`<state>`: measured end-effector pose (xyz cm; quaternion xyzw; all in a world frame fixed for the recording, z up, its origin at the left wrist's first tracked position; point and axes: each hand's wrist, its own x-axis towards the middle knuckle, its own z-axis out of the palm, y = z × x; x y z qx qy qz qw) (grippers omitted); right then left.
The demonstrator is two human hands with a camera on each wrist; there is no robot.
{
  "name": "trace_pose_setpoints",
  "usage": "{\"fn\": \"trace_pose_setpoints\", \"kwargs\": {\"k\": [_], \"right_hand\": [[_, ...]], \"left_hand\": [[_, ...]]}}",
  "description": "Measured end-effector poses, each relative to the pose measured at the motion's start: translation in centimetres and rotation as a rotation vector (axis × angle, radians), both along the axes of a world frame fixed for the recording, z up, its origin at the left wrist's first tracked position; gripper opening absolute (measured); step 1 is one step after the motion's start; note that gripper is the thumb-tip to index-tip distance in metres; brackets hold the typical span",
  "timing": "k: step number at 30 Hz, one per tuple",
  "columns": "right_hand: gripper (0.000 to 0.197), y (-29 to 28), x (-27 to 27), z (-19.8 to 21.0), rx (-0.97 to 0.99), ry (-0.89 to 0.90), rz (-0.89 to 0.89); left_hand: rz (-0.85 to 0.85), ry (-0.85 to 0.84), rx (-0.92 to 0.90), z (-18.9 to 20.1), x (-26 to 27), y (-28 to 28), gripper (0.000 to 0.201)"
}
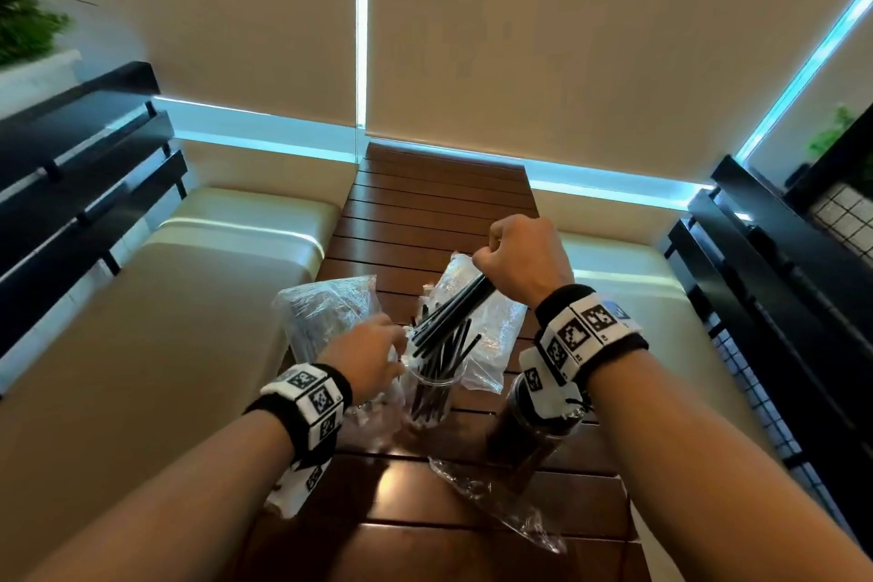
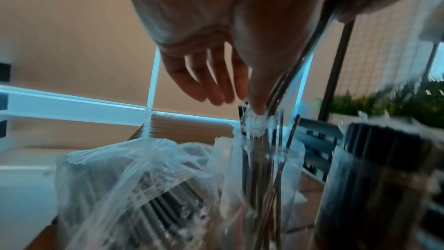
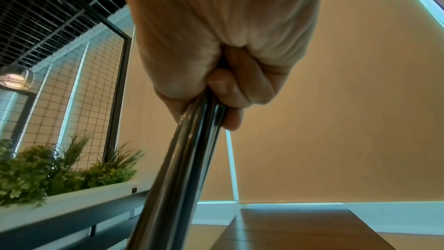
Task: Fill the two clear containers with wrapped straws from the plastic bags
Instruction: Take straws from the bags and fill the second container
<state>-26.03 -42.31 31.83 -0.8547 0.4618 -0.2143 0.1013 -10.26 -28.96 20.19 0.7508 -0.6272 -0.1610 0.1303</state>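
Right hand (image 1: 519,258) grips straws (image 1: 453,312); right container (image 1: 534,435) hidden behind wrist.

1. On the bench (image 1: 439,213) two containers stood side by side, the left container (image 1: 432,397) holding straws (image 1: 441,357), the right container (image 1: 529,421) under the right wrist.
2. One bag (image 1: 326,317) lay left of the containers, another bag (image 1: 491,331) behind them.
3. An empty bag (image 1: 500,501) lay in front of them.

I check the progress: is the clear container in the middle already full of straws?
Not full: the container holds loose, leaning straws; right hand grips another bundle.
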Motion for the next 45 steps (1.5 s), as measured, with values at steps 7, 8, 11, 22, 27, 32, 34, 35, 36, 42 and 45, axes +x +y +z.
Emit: {"fn": "trace_pose_setpoints", "kwargs": {"k": [7, 8, 11, 22, 27, 32, 34, 35, 36, 42, 45], "right_hand": [[0.022, 0.1, 1.2, -3.6, -0.055, 0.250, 0.048], [0.023, 0.2, 1.4, -4.0, -0.078, 0.274, 0.063], [0.018, 0.5, 2.1, -5.4, -0.156, 0.386, 0.116], [0.027, 2.1, 1.8, -15.4, -0.322, 0.323, 0.249], [0.052, 2.2, 2.5, -15.0, -0.036, 0.248, 0.255], [0.057, 1.5, 2.2, -15.3, 0.049, 0.312, 0.278], [0.063, 1.1, 2.3, -14.7, 0.104, 0.265, 0.274], [0.066, 1.0, 2.4, -14.3, 0.115, 0.223, 0.256], [0.066, 1.0, 2.4, -13.7, 0.106, 0.178, 0.235], [0.038, 2.3, 4.1, -9.7, -0.140, 0.122, 0.218], [0.015, 4.2, 5.4, -8.7, -0.123, 0.034, 0.439]], "left_hand": [[-0.324, -0.104, 0.108, -2.4, -1.8, -0.1, 0.050], [-0.330, -0.122, 0.109, -2.7, -1.6, -0.4, 0.048], [-0.355, -0.177, 0.110, -3.0, -1.2, -0.7, 0.047], [-0.331, -0.176, 0.119, -3.4, -1.5, -0.3, 0.038], [-0.328, -0.194, 0.115, -3.5, -1.9, -0.3, 0.028], [-0.315, -0.151, 0.101, -3.6, -1.5, -0.3, 0.029], [-0.293, -0.106, 0.016, -3.5, -1.3, 0.0, 0.028], [-0.253, -0.076, -0.053, -3.5, -1.1, 0.3, 0.025], [-0.187, -0.069, -0.128, -3.5, -0.7, 0.6, 0.021], [0.243, -0.182, 0.058, -5.8, 3.7, 1.9, 0.071], [0.312, -0.147, 0.167, -7.1, 4.6, 2.3, 0.034]]}}
